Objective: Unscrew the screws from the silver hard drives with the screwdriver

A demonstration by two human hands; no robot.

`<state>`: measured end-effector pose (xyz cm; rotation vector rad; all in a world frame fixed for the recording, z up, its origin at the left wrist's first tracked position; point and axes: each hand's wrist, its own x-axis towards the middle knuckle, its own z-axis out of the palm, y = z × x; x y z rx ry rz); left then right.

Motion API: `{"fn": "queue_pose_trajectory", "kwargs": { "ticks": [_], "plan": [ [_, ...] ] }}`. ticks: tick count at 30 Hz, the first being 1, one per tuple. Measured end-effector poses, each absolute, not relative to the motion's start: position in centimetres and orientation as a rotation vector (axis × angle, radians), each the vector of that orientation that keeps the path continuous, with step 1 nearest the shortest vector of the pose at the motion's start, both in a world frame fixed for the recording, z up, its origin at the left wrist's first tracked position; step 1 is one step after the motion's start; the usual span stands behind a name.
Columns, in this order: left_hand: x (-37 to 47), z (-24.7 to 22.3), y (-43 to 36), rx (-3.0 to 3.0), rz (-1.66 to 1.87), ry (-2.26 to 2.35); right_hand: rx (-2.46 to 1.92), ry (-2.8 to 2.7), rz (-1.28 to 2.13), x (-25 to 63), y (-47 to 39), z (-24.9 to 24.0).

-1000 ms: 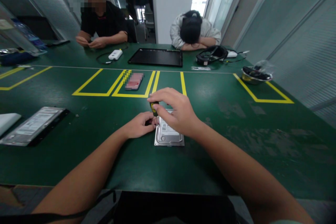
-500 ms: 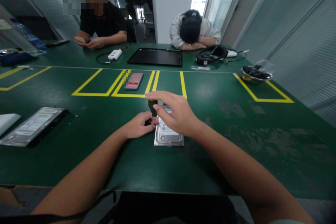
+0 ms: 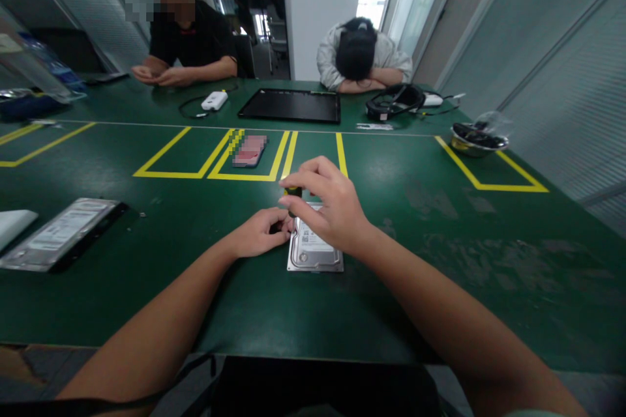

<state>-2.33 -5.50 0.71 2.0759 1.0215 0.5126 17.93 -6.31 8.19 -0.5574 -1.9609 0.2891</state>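
Note:
A silver hard drive (image 3: 317, 257) with a white label lies flat on the green table in front of me. My right hand (image 3: 328, 205) is over its upper part, thumb and fingers closed round the dark and yellow handle of a screwdriver (image 3: 293, 192). The handle stands roughly upright; its tip is hidden. At the drive's upper left edge rests my left hand (image 3: 261, 232), fingers curled, with the fingertips against the drive. What those fingertips hold, if anything, is too small to make out.
A larger drive (image 3: 66, 231) lies at the left on the green table (image 3: 244, 313). Farther back are a phone (image 3: 250, 150), a black panel (image 3: 291, 106), a headset (image 3: 394, 102) and a metal bowl (image 3: 476, 143). Two people sit across the table.
My right hand has risen slightly and shifted a little right, its fingers more bent round the handle. The screwdriver now looks more upright. My left hand has hardly moved.

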Motion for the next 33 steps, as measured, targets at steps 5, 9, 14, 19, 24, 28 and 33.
{"fn": "queue_pose_trajectory", "kwargs": {
  "ticks": [5, 9, 14, 19, 24, 28, 33],
  "plan": [
    [-2.4, 0.47, -5.47, 2.058, 0.513, 1.043, -0.442, -2.024, 0.385, 17.98, -6.24, 8.24],
    [-2.32, 0.73, -5.59, 2.081, 0.512, 1.072, -0.441, -2.027, 0.384, 17.93, -6.14, 8.2],
    [-2.29, 1.04, -5.63, 2.094, 0.515, 1.047, -0.518, -1.963, 0.338, 17.91, -6.48, 8.45],
    [-2.43, 0.57, -5.48, 2.089, 0.512, 1.044, -0.426, -2.027, 0.41, 17.95, -6.47, 8.54],
    [-2.43, 0.44, -5.48, 2.105, 0.53, 1.043, -0.496, -1.982, 0.364, 17.89, -6.34, 8.35],
    [-2.37, 0.65, -5.52, 2.093, 0.518, 1.033, -0.532, -1.928, 0.329, 17.89, -6.54, 8.42],
    [-2.26, 0.9, -5.66, 2.075, 0.515, 1.045, -0.418, -1.999, 0.397, 17.91, -6.62, 8.66]
  ]
}}
